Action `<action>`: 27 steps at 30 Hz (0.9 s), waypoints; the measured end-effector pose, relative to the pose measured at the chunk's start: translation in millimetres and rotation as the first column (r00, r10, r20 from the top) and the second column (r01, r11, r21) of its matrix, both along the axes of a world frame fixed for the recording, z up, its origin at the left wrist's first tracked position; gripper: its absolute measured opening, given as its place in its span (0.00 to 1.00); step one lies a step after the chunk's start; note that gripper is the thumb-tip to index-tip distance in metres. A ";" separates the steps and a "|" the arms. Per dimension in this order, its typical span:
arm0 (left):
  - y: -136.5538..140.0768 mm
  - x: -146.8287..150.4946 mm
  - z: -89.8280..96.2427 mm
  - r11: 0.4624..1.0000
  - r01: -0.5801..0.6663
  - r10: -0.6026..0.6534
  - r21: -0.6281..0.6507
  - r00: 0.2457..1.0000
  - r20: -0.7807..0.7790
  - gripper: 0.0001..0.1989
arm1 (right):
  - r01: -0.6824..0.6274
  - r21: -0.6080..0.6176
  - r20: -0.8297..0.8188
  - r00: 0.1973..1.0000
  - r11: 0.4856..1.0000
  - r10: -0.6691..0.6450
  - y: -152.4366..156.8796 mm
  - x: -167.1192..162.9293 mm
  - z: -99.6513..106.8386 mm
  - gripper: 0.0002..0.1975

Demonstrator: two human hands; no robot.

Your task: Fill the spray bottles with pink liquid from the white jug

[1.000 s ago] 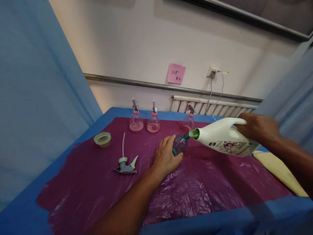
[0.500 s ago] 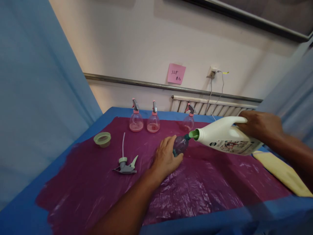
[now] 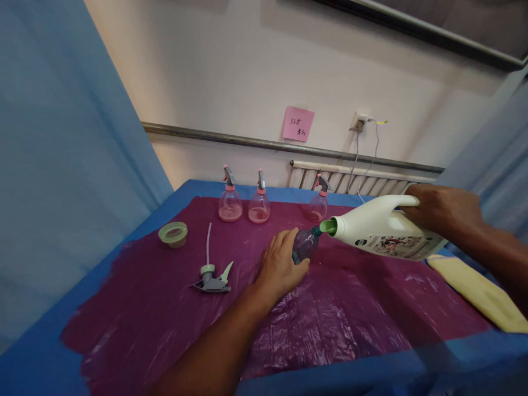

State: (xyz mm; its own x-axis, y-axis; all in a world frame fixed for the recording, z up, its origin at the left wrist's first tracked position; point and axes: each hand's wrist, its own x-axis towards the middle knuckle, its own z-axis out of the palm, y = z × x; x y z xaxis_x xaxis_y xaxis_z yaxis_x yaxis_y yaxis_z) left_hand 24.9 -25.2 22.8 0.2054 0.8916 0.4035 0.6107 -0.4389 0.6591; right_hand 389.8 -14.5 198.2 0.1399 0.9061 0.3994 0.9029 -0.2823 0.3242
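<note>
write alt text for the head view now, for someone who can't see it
A person's right hand holds a white jug tilted, its green spout at the neck of a see-through bottle gripped by the left hand. On a purple sheet are a loose spray head, a pale green container and three pink-collared spray bottles.
</note>
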 end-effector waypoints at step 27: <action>0.2 -0.5 -1.5 1.000 0.011 -0.011 0.016 1.000 0.017 0.41 | 0.015 -0.006 0.086 0.996 1.000 -0.014 -1.8 0.9 8.2 0.18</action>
State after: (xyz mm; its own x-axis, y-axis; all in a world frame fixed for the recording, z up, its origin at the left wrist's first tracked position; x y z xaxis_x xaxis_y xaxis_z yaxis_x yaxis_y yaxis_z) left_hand 24.4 -25.0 21.3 0.2079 0.8829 0.4211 0.5950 -0.4558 0.6620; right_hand 390.7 -16.3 206.4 0.1184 0.9070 0.4041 0.8675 -0.2925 0.4024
